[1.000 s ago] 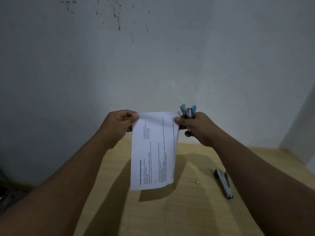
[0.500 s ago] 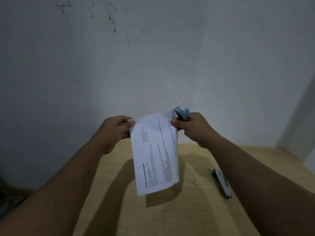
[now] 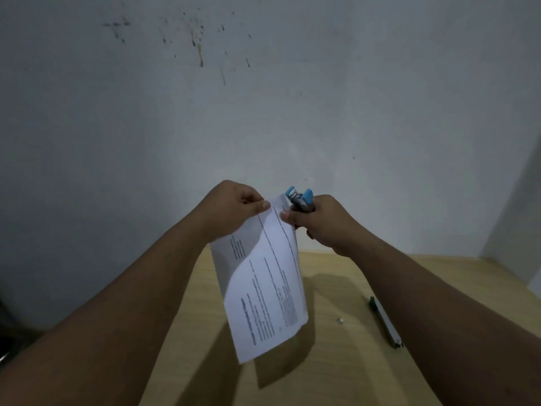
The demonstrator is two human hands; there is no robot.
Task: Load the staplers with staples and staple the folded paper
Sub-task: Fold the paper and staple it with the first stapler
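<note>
I hold a folded white printed paper (image 3: pixel 263 288) up in front of the wall, hanging down and tilted to the right. My left hand (image 3: pixel 231 209) pinches its top edge. My right hand (image 3: pixel 319 221) grips a blue stapler (image 3: pixel 300 199) with its jaws at the paper's top right corner; the right thumb also presses on the paper. A second, dark green stapler (image 3: pixel 386 323) lies flat on the wooden table (image 3: pixel 336 361) to the right.
A small silvery bit (image 3: pixel 340 320) lies on the table between the paper and the green stapler. A stained grey wall (image 3: pixel 263 98) stands right behind the table. A second wall closes the right side.
My left hand has slid right along the paper's top edge, closer to my right hand. The paper has swung and tilted more. The blue stapler's jaws sit on the top right corner.
</note>
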